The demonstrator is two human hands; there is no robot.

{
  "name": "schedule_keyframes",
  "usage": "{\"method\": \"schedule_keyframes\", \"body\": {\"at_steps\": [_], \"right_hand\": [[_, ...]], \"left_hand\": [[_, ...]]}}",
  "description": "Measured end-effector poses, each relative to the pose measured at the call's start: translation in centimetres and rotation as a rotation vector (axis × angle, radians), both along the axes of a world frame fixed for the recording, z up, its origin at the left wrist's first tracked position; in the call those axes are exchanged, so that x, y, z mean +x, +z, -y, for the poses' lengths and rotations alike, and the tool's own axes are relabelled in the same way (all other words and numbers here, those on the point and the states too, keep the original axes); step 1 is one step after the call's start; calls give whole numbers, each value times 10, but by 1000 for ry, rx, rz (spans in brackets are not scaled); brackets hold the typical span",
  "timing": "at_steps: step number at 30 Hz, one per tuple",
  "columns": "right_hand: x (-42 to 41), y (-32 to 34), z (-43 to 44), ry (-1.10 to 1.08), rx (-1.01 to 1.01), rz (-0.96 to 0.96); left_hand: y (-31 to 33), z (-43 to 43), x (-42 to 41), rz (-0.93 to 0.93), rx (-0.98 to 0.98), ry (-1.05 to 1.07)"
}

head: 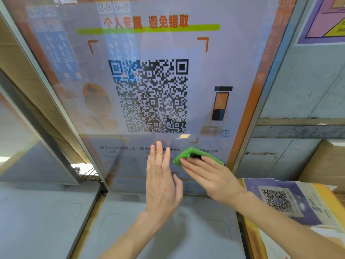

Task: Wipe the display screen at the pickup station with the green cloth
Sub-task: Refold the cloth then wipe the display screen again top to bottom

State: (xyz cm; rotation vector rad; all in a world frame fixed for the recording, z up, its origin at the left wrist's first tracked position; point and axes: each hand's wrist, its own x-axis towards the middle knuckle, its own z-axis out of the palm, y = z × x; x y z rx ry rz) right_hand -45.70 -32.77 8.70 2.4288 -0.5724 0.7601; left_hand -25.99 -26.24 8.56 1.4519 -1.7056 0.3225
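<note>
The right hand [211,176] presses the cloth [188,153] against the screen [205,71] near its lower right corner, below the QR code [151,96]. Its fingers lie straight over the cloth, not curled round it. The left hand [162,180] is just beside it, with its fingers straight, holding nothing. I cannot tell if they touch the screen.

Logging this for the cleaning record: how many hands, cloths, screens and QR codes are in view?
Hands: 2, left hand, right hand
Cloths: 1, green cloth
Screens: 1, display screen
QR codes: 2, screen QR code, paper QR code
Total: 6
</note>
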Motion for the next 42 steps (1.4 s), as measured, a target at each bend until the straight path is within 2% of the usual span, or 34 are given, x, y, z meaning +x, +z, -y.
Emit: {"method": "schedule_keyframes", "body": {"at_steps": [3, 6, 11, 14, 18, 23, 26, 30, 38, 42], "right_hand": [[-28, -2, -1, -13, -8, -61], [-43, 28, 2, -88, -31, 101], [-31, 63, 13, -80, -96, 293], [-34, 41, 12, -70, -99, 236], [-51, 17, 6, -47, -95, 0], [-47, 61, 17, -86, -141, 263], [-45, 60, 23, -75, -186, 311], [-46, 24, 25, -74, -198, 274], [-57, -51, 8, -49, -89, -25], [-52, -41, 3, -70, -59, 73]], "left_hand": [[2, -7, -9, 124, 31, 18], [3, -8, -23, 195, 63, -44], [3, -2, -37, 144, 94, -22], [0, -1, -35, 156, 92, -22], [0, 1, -34, 151, 80, -29], [-4, 2, -32, 132, 49, -28], [-4, 3, -33, 128, 39, -37], [-6, 4, -32, 131, 29, -32], [-12, 3, -24, 197, 28, -36], [-23, -3, -15, 193, 55, -9]]}}
